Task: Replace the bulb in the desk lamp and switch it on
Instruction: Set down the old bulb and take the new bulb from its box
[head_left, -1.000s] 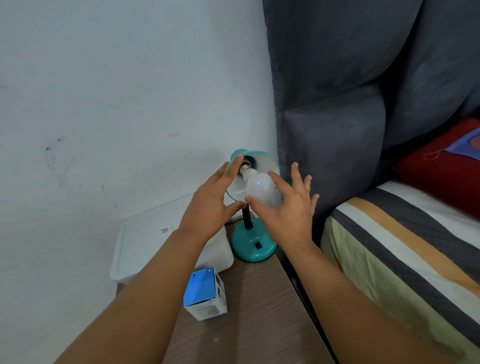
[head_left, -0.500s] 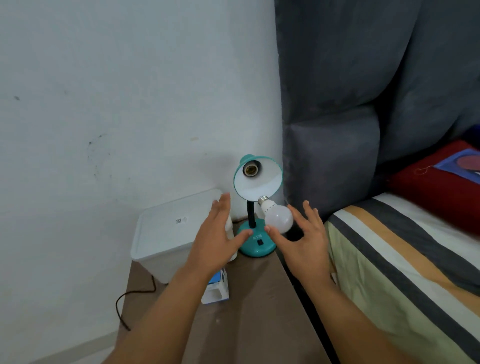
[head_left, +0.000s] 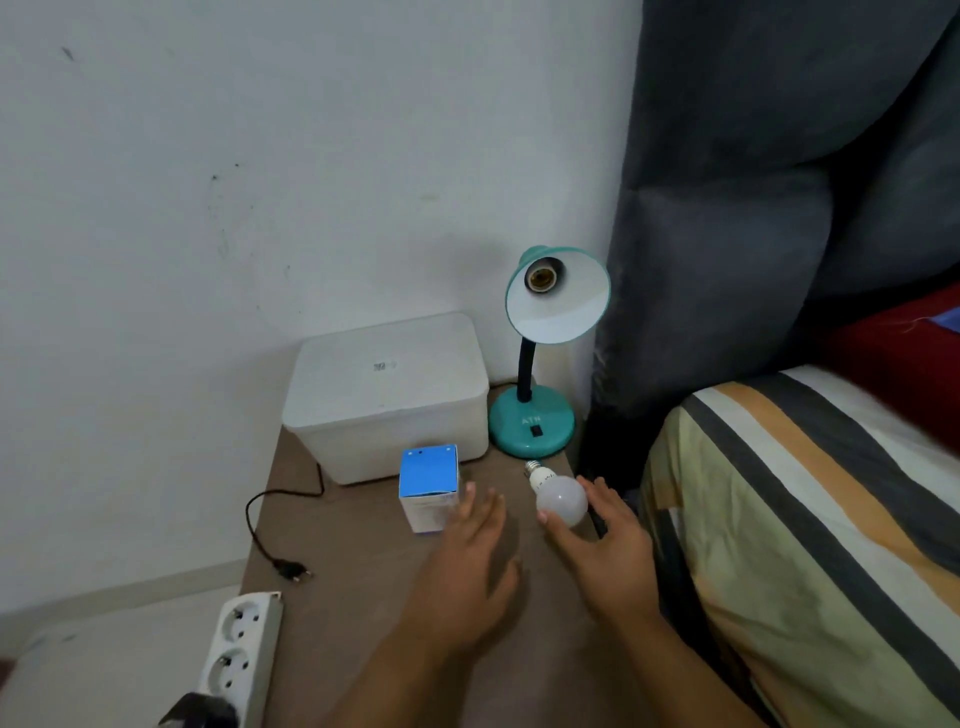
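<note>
A teal desk lamp (head_left: 532, 421) stands at the back right of the brown bedside table (head_left: 363, 561), its shade tilted toward me and its socket (head_left: 543, 274) empty. My right hand (head_left: 605, 540) holds a white bulb (head_left: 561, 500) low over the table in front of the lamp base, screw cap pointing toward the base. My left hand (head_left: 475, 566) hovers flat with fingers apart, just right of a blue-topped bulb box (head_left: 429, 486).
A white lidded plastic box (head_left: 387, 395) sits left of the lamp. The lamp's black cord and plug (head_left: 291, 569) lie unplugged on the table. A white power strip (head_left: 241, 649) lies at the lower left. A striped bed (head_left: 810, 519) and grey headboard (head_left: 779, 208) are to the right.
The bulb came out of the lamp socket and moved down to table height in my right hand. My left hand left the shade and dropped beside the blue box.
</note>
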